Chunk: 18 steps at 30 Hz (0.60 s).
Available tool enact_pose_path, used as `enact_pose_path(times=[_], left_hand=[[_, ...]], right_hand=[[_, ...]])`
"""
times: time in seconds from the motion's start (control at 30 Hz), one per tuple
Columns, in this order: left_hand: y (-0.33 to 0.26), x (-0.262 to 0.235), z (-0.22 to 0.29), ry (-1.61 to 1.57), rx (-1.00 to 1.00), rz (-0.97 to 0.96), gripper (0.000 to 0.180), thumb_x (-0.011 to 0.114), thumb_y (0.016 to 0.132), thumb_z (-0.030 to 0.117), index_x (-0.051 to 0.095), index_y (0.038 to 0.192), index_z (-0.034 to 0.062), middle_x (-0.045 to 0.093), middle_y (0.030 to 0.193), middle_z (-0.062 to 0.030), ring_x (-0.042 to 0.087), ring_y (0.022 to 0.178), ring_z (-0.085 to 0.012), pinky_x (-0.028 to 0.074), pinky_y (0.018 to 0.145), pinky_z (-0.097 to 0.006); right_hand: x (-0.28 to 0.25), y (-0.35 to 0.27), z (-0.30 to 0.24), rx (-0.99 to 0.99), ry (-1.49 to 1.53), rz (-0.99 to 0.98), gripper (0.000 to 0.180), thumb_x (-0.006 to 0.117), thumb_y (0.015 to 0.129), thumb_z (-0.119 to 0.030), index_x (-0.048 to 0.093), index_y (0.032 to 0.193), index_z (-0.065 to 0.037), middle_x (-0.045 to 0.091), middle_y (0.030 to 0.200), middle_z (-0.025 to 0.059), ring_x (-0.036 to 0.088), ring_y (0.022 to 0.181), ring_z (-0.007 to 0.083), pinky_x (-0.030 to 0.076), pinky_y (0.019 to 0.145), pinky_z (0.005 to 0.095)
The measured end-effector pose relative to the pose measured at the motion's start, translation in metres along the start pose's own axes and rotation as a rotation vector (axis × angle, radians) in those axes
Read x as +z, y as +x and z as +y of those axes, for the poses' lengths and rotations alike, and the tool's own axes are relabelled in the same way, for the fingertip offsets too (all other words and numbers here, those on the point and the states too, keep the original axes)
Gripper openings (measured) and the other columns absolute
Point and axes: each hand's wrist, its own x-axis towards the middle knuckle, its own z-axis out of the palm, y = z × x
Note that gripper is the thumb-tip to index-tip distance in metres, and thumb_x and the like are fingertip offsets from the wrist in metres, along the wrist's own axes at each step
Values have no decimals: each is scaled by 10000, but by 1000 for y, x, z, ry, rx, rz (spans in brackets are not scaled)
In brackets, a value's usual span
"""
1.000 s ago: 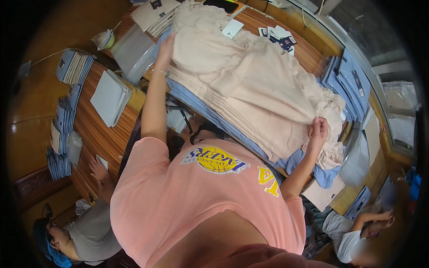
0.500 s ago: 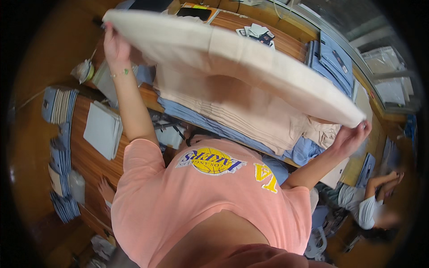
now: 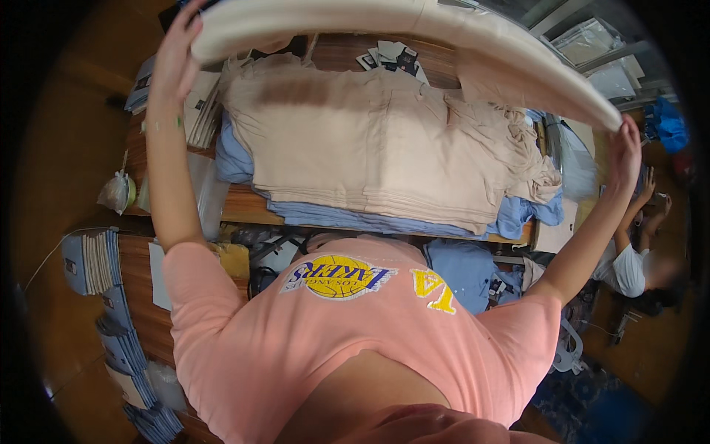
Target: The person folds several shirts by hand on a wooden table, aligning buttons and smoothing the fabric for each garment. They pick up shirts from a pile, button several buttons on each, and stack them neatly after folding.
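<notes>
A beige garment (image 3: 355,21) stretches in an arc between my raised hands, over the far side of the table, partly cut off by the upper edge. My left hand (image 3: 174,63) pinches its left end, with the fingertips partly out of the picture. At the other end my right hand (image 3: 626,155) has its fingers closed on the corner. Beneath the cloth lies a flat stack of beige shirts (image 3: 318,152), rumpled at its right end. Light-blue shirts (image 3: 355,217) show under the stack along the near edge.
White and dark cards (image 3: 388,55) lie at the back of the wooden table. Folded blue garments (image 3: 118,325) line the left side. A clear plastic package (image 3: 577,159) is at the right. Farther right sits another person (image 3: 625,270), hands raised. A blue bag (image 3: 667,124) is behind.
Both hands have gone up and outward with the beige garment, which now uncovers more of the stack below. The view has shifted, and the person at the right appears higher in it.
</notes>
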Motion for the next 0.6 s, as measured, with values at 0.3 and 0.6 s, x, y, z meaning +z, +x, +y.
enact_pose_path(times=[0.3,0.6], left_hand=[[-203,-32,-138,404,-731,-190,224,545,871,114,635,1046,9,638,1028,-45,538,947,-84,400,836,-209],[-241,-30,-100,581,-996,-399,259,563,840,69,604,1087,5,623,1039,-90,554,956,-164,414,849,-269]], right_hand=[[-20,-206,142,763,-532,-272,72,516,888,-184,563,899,-131,488,798,-59,469,747,60,422,695,237],[-28,-222,120,998,-774,-543,202,554,840,-120,585,1033,-71,559,837,-30,507,763,84,401,657,226]])
